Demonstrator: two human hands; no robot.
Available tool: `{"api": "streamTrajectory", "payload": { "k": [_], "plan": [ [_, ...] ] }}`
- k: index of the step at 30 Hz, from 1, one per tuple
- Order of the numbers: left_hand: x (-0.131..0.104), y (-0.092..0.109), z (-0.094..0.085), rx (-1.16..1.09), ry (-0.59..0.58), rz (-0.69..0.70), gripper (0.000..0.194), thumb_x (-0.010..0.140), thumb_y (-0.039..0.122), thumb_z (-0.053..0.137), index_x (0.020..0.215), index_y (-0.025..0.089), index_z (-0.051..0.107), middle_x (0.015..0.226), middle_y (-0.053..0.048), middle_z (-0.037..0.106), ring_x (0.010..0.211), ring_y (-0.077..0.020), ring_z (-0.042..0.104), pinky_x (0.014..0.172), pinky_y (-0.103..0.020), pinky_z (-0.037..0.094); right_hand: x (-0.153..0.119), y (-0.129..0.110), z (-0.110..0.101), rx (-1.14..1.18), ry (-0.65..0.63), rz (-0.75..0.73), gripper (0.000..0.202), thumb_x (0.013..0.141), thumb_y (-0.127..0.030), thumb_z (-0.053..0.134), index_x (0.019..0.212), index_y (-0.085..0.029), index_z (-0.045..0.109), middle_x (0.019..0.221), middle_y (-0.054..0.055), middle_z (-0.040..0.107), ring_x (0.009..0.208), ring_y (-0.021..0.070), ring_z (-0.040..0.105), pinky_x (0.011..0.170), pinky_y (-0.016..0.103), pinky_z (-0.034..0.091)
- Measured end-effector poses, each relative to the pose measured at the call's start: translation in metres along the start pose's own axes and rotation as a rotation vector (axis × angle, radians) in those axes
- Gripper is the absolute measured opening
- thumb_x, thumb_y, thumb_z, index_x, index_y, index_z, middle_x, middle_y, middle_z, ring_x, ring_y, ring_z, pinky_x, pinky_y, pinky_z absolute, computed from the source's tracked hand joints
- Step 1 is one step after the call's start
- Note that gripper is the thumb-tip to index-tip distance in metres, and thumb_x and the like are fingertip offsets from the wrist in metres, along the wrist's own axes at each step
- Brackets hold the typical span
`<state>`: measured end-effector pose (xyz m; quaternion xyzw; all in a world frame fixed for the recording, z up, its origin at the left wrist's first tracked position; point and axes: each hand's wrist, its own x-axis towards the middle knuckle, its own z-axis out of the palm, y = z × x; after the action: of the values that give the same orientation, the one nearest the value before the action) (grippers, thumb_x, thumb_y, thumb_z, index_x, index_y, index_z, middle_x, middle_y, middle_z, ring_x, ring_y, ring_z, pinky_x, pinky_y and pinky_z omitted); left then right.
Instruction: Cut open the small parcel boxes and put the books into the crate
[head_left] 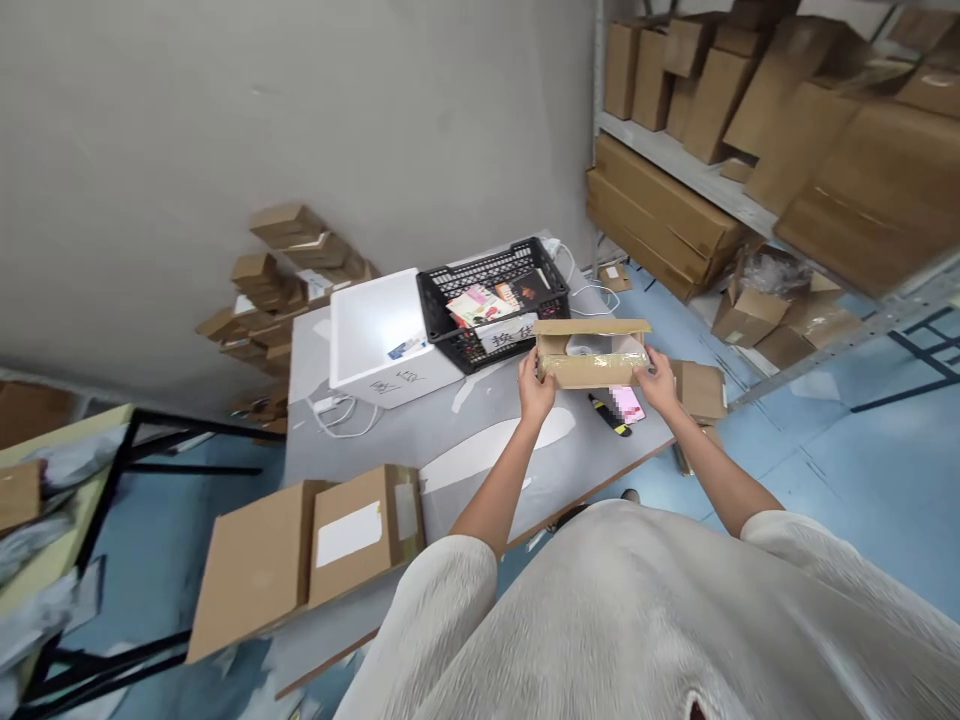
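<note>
Cardboard box (589, 374), 1 pc., open: L hand (535, 387) & R hand (658, 382) grip opp. ends, prob. to keep it level.

Brown boxes (720, 105) crowd a metal shelf (679, 163).

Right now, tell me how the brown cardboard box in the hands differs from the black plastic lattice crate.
The brown cardboard box has solid, taped sides; the black plastic lattice crate has walls full of gaps. The box is gripped at its ends by the left hand and right hand; the crate rests on the grey table. The box looks smaller than the crate. Both are open with things inside.
</note>
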<state>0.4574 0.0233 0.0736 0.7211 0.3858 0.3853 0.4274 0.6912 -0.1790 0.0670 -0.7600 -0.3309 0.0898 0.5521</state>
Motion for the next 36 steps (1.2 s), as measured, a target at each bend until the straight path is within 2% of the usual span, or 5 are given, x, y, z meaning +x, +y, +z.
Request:
{"api": "streamTrajectory", "payload": {
  "k": [7,11,15,23,36],
  "plan": [
    [-0.005,0.040,0.127,-0.151,-0.263,-0.023,0.091,0.086,0.020,0.074,0.171,0.026,0.041,0.168,-0.014,0.050,0.155,-0.0331,0.051,0.132,-0.048,0.041,-0.006,0.050,-0.108,-0.142,0.241,0.084,0.070,0.088,-0.040,0.067,0.153,-0.017,0.062,0.133,0.015,0.068,0.097,0.0270,0.068,0.104,0.052,0.060],
    [-0.002,0.062,0.195,-0.227,-0.440,0.036,0.092,0.090,0.019,0.071,0.173,0.028,0.034,0.179,-0.010,0.039,0.167,-0.0295,0.036,0.138,-0.048,0.032,-0.016,0.085,-0.157,-0.142,0.340,0.188,0.074,0.086,-0.039,0.065,0.157,-0.019,0.058,0.139,0.016,0.067,0.104,0.0287,0.072,0.105,0.054,0.061],
    [-0.001,0.071,0.234,-0.104,-0.487,0.022,0.089,0.088,0.016,0.071,0.171,0.025,0.039,0.187,-0.011,0.021,0.175,-0.0312,0.014,0.143,-0.051,0.016,-0.025,0.112,-0.179,-0.051,0.368,0.268,0.074,0.083,-0.036,0.062,0.156,-0.022,0.057,0.148,0.017,0.065,0.121,0.0308,0.073,0.106,0.052,0.062],
    [-0.021,0.047,0.224,-0.051,-0.511,-0.073,0.081,0.087,0.012,0.066,0.165,0.024,0.045,0.180,-0.012,0.034,0.173,-0.0305,0.021,0.143,-0.051,0.016,-0.041,0.126,-0.177,0.036,0.287,0.366,0.049,0.080,-0.042,0.065,0.124,-0.022,0.074,0.133,0.014,0.076,0.107,0.0287,0.075,0.103,0.051,0.062],
    [-0.040,0.030,0.183,-0.029,-0.439,-0.141,0.071,0.085,0.008,0.062,0.154,0.026,0.057,0.161,-0.013,0.055,0.156,-0.0311,0.050,0.134,-0.055,0.037,-0.038,0.118,-0.132,0.107,0.032,0.451,0.046,0.079,-0.051,0.069,0.112,-0.020,0.076,0.092,0.006,0.080,0.082,0.0253,0.073,0.086,0.047,0.063]
  ]
}}
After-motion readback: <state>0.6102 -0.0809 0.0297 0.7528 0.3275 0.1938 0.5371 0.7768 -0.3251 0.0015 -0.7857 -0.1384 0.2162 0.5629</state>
